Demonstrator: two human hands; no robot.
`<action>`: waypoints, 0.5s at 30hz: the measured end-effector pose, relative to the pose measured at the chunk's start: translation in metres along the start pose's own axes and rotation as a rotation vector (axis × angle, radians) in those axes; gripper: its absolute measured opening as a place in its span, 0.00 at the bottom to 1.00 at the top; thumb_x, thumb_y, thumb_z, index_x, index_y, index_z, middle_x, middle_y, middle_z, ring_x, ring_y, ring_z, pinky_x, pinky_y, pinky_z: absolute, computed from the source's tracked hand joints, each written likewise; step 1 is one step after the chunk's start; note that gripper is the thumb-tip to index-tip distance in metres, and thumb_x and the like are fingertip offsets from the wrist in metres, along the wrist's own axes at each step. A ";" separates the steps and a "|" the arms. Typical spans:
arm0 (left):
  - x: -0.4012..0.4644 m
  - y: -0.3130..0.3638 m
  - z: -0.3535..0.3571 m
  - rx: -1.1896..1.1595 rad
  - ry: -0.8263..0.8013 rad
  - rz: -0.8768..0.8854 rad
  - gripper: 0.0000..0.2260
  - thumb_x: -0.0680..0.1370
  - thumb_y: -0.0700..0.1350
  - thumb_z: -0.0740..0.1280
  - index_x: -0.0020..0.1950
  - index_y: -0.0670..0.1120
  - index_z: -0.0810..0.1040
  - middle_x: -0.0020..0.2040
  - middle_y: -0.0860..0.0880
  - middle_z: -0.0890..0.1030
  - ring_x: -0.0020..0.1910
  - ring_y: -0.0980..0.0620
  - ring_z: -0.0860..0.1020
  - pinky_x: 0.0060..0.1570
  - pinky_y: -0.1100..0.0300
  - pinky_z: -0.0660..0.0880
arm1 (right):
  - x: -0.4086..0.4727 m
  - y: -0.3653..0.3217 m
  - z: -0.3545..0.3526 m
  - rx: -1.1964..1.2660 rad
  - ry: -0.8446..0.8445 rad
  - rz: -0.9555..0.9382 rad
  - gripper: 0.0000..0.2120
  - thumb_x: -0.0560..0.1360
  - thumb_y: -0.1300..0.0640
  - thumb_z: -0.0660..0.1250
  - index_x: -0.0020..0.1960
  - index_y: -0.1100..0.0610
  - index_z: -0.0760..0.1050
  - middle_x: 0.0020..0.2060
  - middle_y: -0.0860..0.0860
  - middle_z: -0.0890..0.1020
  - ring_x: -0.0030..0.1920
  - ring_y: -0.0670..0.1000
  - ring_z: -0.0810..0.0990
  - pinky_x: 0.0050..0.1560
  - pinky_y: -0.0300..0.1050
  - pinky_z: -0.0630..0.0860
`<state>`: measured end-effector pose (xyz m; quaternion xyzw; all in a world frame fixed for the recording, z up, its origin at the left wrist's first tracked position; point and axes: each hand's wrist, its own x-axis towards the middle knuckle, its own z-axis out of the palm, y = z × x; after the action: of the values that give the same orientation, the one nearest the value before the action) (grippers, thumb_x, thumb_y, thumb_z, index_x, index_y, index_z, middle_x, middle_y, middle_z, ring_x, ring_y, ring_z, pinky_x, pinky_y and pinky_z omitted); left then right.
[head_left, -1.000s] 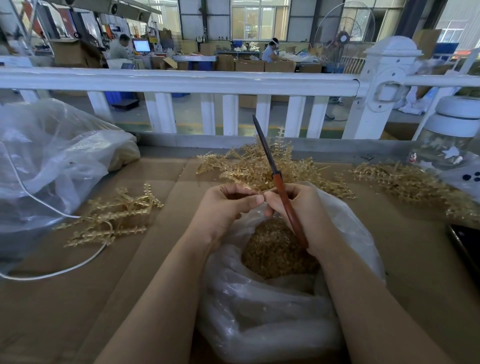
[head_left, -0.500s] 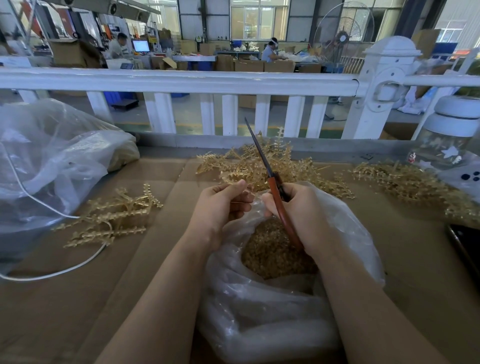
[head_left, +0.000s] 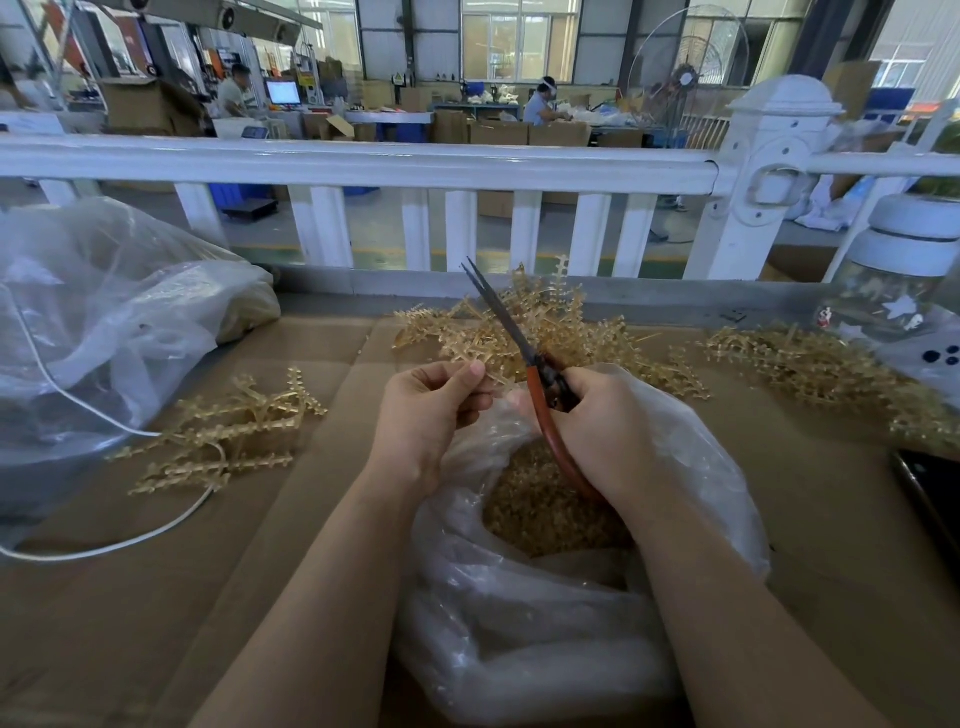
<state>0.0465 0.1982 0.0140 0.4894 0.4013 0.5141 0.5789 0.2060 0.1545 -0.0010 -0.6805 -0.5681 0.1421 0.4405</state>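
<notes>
The scissors (head_left: 523, 357) have orange-red handles and dark blades, the plastic sprigs (head_left: 566, 332) are translucent gold, the bag (head_left: 519, 649) clear, the cardboard (head_left: 130, 597) brown, the railing (head_left: 363, 166) and cable (head_left: 104, 548) white.

Scissors (head_left: 511, 332) tip swung left; left hand (head_left: 431, 410) parted from right hand (head_left: 608, 421).

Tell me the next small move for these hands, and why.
Probably tilt the scissors down so the blades straddle the gold plastic sprig, then snip. The right hand grips the red handles, but the blades point up and away, while the left hand seems to pinch the sprig over the open clear bag, where cut gold bits already lie.
</notes>
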 end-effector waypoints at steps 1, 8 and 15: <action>0.001 0.000 0.001 0.018 0.006 0.025 0.08 0.78 0.40 0.69 0.39 0.43 0.83 0.33 0.49 0.82 0.32 0.57 0.78 0.37 0.64 0.75 | -0.001 0.001 -0.002 -0.052 0.005 -0.019 0.18 0.73 0.34 0.71 0.43 0.49 0.79 0.32 0.45 0.82 0.35 0.44 0.81 0.38 0.43 0.78; 0.000 0.000 0.004 0.085 0.021 0.156 0.12 0.81 0.38 0.64 0.39 0.44 0.80 0.30 0.53 0.78 0.30 0.59 0.74 0.34 0.67 0.74 | -0.007 0.001 -0.010 -0.336 0.008 -0.175 0.25 0.68 0.24 0.65 0.51 0.44 0.73 0.40 0.35 0.76 0.41 0.39 0.74 0.44 0.37 0.74; -0.001 0.002 0.006 0.027 0.050 0.137 0.11 0.81 0.37 0.63 0.41 0.43 0.80 0.32 0.50 0.79 0.33 0.58 0.75 0.36 0.66 0.75 | -0.007 -0.002 -0.012 -0.412 0.033 -0.210 0.27 0.69 0.25 0.65 0.52 0.46 0.75 0.45 0.40 0.81 0.44 0.43 0.78 0.44 0.38 0.75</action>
<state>0.0518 0.1961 0.0168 0.5106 0.3881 0.5588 0.5257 0.2111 0.1431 0.0049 -0.6954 -0.6454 -0.0347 0.3142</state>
